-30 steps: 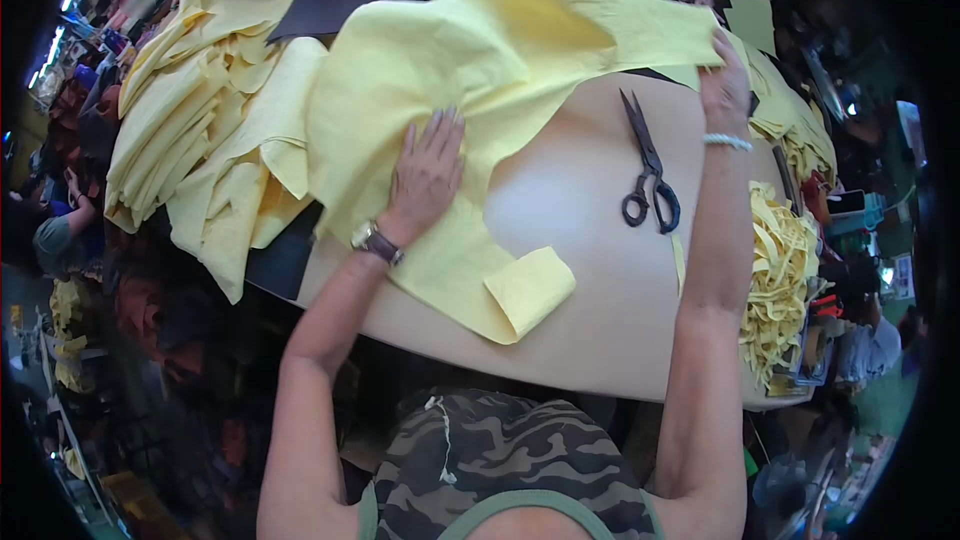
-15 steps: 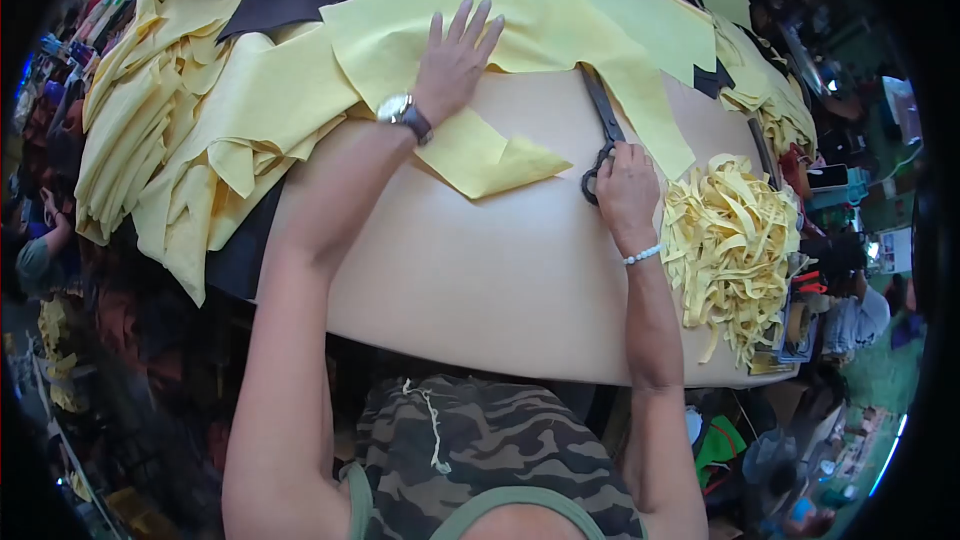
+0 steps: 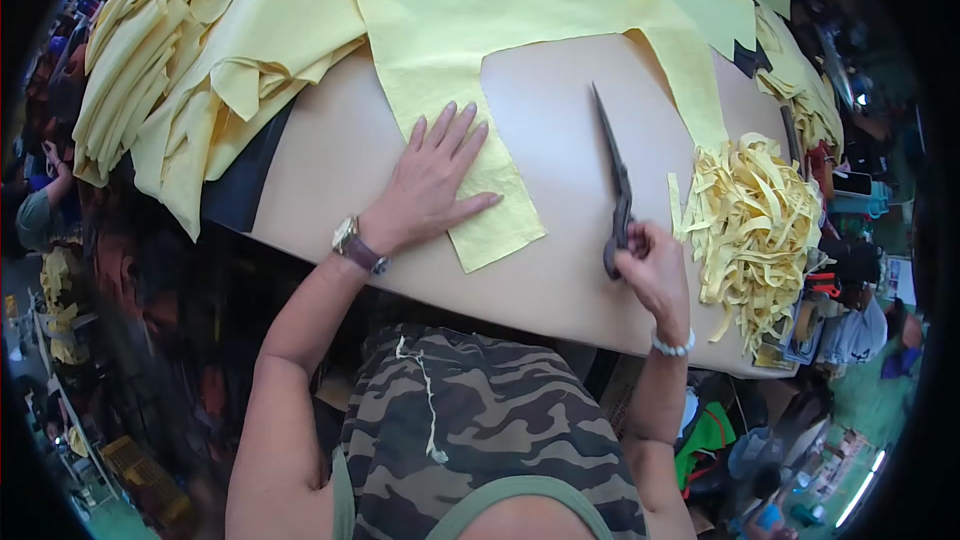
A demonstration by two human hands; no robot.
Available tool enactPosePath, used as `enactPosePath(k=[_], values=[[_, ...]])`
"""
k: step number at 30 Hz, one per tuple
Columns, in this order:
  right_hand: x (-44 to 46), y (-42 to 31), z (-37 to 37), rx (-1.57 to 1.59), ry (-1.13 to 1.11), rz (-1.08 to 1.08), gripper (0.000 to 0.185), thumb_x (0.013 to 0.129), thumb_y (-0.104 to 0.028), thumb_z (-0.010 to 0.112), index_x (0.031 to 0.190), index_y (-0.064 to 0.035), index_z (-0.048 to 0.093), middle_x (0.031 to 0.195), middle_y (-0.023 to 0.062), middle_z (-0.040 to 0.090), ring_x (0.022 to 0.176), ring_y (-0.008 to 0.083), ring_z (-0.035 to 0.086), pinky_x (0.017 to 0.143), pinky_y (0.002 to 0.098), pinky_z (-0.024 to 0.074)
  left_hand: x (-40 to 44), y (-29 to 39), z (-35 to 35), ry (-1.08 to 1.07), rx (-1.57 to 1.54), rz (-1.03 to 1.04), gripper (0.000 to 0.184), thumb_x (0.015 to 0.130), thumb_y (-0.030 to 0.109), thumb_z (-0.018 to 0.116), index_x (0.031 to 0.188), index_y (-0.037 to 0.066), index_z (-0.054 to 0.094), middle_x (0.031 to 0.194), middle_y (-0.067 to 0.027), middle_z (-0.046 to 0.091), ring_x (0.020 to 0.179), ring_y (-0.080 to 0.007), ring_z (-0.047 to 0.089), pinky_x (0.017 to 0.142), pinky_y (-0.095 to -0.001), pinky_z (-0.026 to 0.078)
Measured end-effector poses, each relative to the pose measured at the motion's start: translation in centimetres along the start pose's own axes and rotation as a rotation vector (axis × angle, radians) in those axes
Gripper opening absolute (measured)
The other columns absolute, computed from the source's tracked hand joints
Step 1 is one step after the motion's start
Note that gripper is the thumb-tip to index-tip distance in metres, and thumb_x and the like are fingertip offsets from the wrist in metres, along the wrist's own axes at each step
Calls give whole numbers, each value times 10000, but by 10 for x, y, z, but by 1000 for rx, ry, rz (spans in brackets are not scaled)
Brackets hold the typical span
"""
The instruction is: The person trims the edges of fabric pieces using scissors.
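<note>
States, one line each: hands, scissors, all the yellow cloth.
Large yellow cloth: spread out, near end flat
Left hand: flat on that cloth
Scissors: shut, off the cloth
Right hand: closed around the scissors' handles
Strips: loose heap
Left pile: layered, rumpled

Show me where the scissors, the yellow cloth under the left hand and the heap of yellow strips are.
Scissors [image 3: 621, 185], head view: where blades meet handles.
Yellow cloth [image 3: 480, 10], head view: its broad upper part.
Heap of yellow strips [image 3: 755, 230], head view: its middle.

1 head-worn camera faces forward and down, near, past the camouflage garment [image 3: 490, 400] onto the table [image 3: 555, 140].
</note>
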State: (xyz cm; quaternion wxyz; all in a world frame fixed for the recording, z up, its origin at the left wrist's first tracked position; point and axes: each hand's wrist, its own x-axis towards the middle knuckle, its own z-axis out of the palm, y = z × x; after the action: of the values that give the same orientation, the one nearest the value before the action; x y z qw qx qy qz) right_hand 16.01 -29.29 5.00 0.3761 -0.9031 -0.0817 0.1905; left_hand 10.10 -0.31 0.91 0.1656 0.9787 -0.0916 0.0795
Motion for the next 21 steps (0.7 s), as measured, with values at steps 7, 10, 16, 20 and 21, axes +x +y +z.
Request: enactPosePath(k=[7,10,16,20,21], values=[[-76,5,-5,446,-424,313,189,691,-67,719,771,-21,554,664,-58,491,579,21,424,499,184,343,-38,64,3,114,-151,147,359,728,193,654,1014,-15,591,1128,-162,552,1075,-298,529,894,-389,444],[-105,15,1,369,-499,302,215,712,-106,734,761,-35,536,649,-53,483,579,17,413,501,180,328,-42,73,12,149,-103,137,326,699,72,606,1008,-32,589,1072,-158,578,1026,-301,557,866,-356,465],[-146,34,4,434,-514,353,250,724,-149,736,701,-41,511,542,-45,477,496,18,423,446,188,323,-41,77,19,238,-95,115,300,719,57,557,1010,11,613,1060,-149,585,1016,-289,559,835,-354,466],[-152,27,-3,434,-519,371,323,702,-247,752,643,-57,497,525,-43,475,484,18,427,432,188,317,-40,78,22,255,-113,139,293,718,72,553,1000,40,625,1057,-131,589,1015,-272,555,835,-352,456],[-152,25,-4,439,-529,374,338,694,-270,754,635,-60,495,520,-42,473,480,18,427,429,187,316,-41,79,20,254,-105,143,293,718,76,552,1000,41,625,1056,-127,590,1018,-270,553,839,-353,453]])
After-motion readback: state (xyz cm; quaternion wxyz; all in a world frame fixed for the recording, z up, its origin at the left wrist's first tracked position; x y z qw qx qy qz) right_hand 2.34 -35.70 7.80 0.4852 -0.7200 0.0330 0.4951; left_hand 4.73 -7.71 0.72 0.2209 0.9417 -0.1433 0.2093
